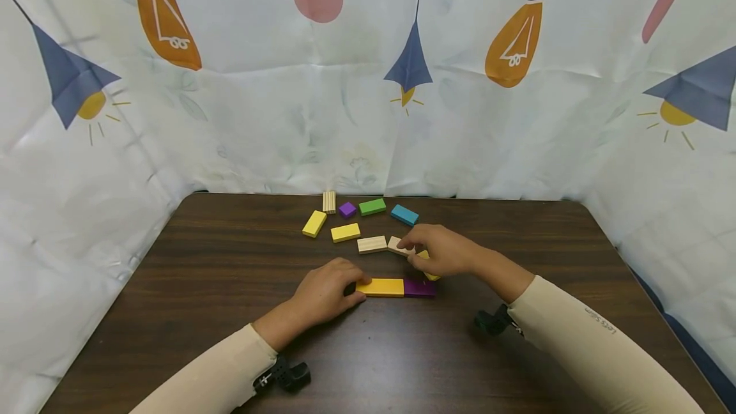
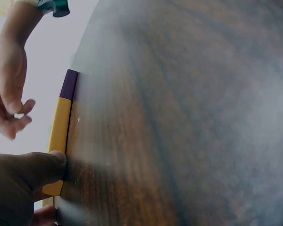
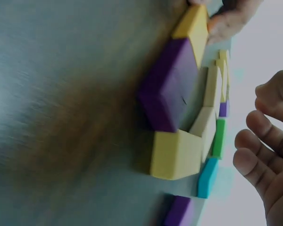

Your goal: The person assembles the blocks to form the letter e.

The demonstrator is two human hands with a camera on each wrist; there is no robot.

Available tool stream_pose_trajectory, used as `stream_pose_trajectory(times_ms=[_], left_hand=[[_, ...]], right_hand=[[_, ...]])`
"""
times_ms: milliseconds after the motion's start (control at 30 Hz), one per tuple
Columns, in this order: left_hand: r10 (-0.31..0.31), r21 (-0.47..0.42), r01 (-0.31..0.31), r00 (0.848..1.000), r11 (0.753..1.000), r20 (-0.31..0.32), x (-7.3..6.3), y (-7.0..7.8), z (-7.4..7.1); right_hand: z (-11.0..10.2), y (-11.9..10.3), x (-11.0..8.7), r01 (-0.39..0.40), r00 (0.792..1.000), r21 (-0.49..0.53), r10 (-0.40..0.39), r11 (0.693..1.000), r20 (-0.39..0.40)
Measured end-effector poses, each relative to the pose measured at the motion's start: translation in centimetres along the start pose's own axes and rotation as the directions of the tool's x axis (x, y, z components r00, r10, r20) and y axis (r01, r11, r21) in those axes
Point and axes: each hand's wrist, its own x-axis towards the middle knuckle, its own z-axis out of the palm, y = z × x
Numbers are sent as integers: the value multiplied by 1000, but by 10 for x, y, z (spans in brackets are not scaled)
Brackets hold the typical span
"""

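An orange-yellow block (image 1: 381,287) lies end to end with a purple block (image 1: 418,288) in a row on the table. My left hand (image 1: 330,289) pinches the left end of the orange-yellow block, its thumb on the near side in the left wrist view. Above the loose blocks to the right hovers my right hand (image 1: 439,249), fingers loosely bent and nothing between them; the right wrist view shows them apart from the blocks. Partly hidden beneath it are a yellow block (image 3: 177,155) and a plain wooden block (image 1: 397,246).
Farther back lie another plain block (image 1: 372,245), yellow blocks (image 1: 345,232), a green block (image 1: 372,207), a blue block (image 1: 405,214), a small purple block (image 1: 347,209) and a stack of plain wood (image 1: 329,202). A printed curtain (image 1: 345,133) hangs behind the brown table (image 1: 201,273).
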Motion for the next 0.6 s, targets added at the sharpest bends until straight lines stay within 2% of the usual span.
stream_pose_trajectory(times_ms=[167, 333, 600], left_hand=[[-7, 4, 7, 1000, 1000, 4, 1, 0, 0], [-8, 10, 8, 1000, 1000, 3, 1, 1, 0], [-10, 11, 9, 1000, 1000, 9, 0, 2, 0]], right_hand=[[12, -8, -17, 31, 999, 15, -31, 999, 14], [26, -14, -26, 60, 997, 8, -61, 998, 41], [41, -18, -34, 18, 997, -47, -15, 999, 74]])
